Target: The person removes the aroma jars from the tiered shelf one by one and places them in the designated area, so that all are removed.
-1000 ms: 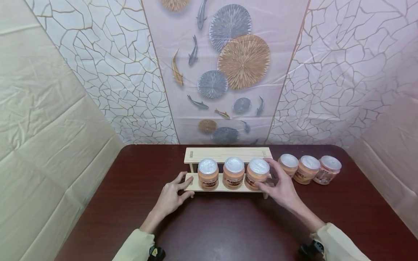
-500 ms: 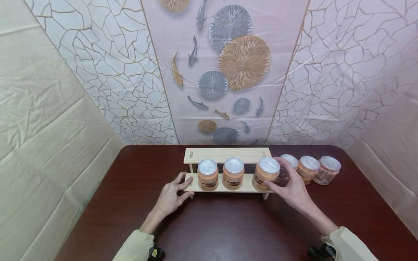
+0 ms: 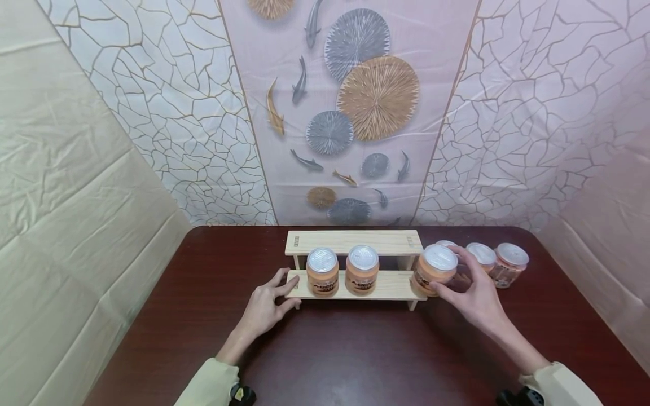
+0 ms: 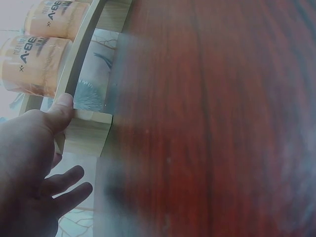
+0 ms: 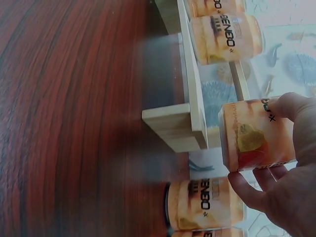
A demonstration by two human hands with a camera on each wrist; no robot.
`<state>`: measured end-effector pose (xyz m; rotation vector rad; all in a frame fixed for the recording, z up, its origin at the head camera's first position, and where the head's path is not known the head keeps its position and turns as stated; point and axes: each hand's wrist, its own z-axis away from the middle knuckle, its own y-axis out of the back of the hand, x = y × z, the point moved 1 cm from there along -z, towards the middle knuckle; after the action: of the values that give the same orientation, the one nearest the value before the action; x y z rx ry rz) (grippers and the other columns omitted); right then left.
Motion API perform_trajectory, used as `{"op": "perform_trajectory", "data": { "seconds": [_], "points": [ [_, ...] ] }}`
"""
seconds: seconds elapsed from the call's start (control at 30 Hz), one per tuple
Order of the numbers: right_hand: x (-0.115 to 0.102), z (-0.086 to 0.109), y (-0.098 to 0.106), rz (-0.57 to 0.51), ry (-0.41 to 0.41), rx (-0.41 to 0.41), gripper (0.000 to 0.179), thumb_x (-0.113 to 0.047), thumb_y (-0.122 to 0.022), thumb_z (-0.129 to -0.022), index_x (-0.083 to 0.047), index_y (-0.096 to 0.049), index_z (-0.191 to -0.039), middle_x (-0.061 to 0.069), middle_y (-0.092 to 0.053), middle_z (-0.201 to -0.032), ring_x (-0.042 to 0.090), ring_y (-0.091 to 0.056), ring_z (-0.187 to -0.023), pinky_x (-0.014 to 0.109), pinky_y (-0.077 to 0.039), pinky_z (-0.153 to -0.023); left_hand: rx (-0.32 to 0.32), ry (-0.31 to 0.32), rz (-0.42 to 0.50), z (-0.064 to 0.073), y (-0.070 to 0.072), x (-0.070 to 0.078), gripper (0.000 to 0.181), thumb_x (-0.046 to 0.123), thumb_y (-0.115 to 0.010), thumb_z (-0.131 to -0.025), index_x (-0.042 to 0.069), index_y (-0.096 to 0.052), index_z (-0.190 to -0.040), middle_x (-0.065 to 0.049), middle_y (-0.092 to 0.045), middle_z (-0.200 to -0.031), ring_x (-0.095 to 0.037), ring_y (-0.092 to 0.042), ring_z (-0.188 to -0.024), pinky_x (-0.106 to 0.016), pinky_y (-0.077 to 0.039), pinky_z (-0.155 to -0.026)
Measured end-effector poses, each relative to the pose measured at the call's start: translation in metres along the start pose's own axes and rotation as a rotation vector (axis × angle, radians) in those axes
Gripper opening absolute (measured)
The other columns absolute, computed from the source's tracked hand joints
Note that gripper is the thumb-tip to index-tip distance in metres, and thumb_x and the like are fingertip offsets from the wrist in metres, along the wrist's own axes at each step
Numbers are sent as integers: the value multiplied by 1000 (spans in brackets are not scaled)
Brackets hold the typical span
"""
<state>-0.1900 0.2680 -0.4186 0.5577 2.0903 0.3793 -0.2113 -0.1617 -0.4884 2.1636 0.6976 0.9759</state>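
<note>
A two-tier wooden rack (image 3: 386, 288) stands on the table. My left hand (image 3: 264, 304) grips the left end of its lower shelf, the thumb (image 4: 61, 108) at the front edge. Two orange jars with silvery lids, a left jar (image 3: 322, 279) and a middle jar (image 3: 362, 279), stand upright on that shelf. My right hand (image 3: 477, 296) holds a third jar (image 3: 429, 276) between thumb and fingers by the shelf's right end. In the right wrist view this held jar (image 5: 254, 136) appears raised off the shelf, its label partly covered by the thumb.
Three more jars sit on the table right of the rack. The nearest jar (image 3: 447, 243) is mostly hidden behind the held one; the middle one (image 3: 481, 254) is partly covered by my hand, and the far one (image 3: 509, 262) shows fully. Patterned cloth (image 3: 203, 141) hangs behind the dark table (image 3: 345, 349).
My right hand has carried its jar rightward from its spot on the lower shelf to the shelf's right end. The left hand stays where it was on the rack.
</note>
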Motion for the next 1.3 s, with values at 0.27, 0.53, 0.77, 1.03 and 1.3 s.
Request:
{"op": "perform_trajectory", "data": {
  "seconds": [0.27, 0.53, 0.77, 1.03, 1.3],
  "points": [
    [7, 6, 11, 81, -2, 43, 82, 10, -86, -68, 3, -48, -139, 22, -62, -113, -11, -51, -99, 11, -45, -80, -6, 0, -8, 1, 0, 0, 50, 20, -85, -82, 7, -70, -127, -21, -60, -132, -34, -69, -92, -49, -54, -76],
    [14, 9, 19, 130, -27, 77, 81, 7, -87, -68, 1, -49, -139, 25, -64, -110, -12, -50, -91, 10, -43, -77, 4, 4, -9, 1, 0, 0, 50, 19, -86, -81, 8, -71, -127, -20, -60, -132, -33, -69, -90, -49, -54, -76],
    [22, 12, 19, 116, -25, 91, 81, 10, -87, -66, 2, -50, -138, 29, -65, -108, -14, -50, -92, 9, -44, -75, 3, 7, -8, 0, 1, 0, 50, 20, -86, -81, 8, -70, -127, -20, -60, -132, -31, -69, -87, -49, -54, -75],
    [30, 17, 17, 92, -57, 76, 81, 13, -86, -67, 3, -48, -138, 30, -64, -107, -7, -58, -84, 12, -49, -69, -1, 1, -8, -1, 1, 1, 50, 20, -85, -82, 7, -70, -128, -21, -59, -132, -30, -69, -83, -49, -54, -74],
    [34, 23, 14, 106, -99, 70, 78, 11, -84, -69, 4, -47, -137, 27, -61, -110, -15, -49, -94, 10, -48, -73, 3, 5, -9, 0, 1, 1, 50, 20, -85, -81, 8, -71, -127, -20, -60, -132, -32, -69, -87, -49, -54, -76]
  ]
}}
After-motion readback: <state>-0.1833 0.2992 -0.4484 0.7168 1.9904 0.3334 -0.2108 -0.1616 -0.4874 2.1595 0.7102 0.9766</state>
